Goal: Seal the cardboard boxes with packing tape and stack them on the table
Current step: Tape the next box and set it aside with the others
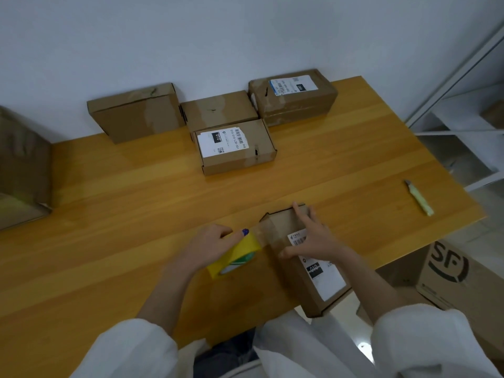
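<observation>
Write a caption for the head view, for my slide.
Left hand holds a yellow tape roll, its strip stretched onto a cardboard box pressed by the right hand.

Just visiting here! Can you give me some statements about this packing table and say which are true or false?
1. The left hand grips the yellow tape roll. True.
2. The right hand holds the utility knife. False: it presses flat on the box; the knife lies apart on the table.
3. Tape stretches from the roll onto the box. True.
4. The SF-marked box stands on the table. False: it sits below, beside the table's edge.
</observation>
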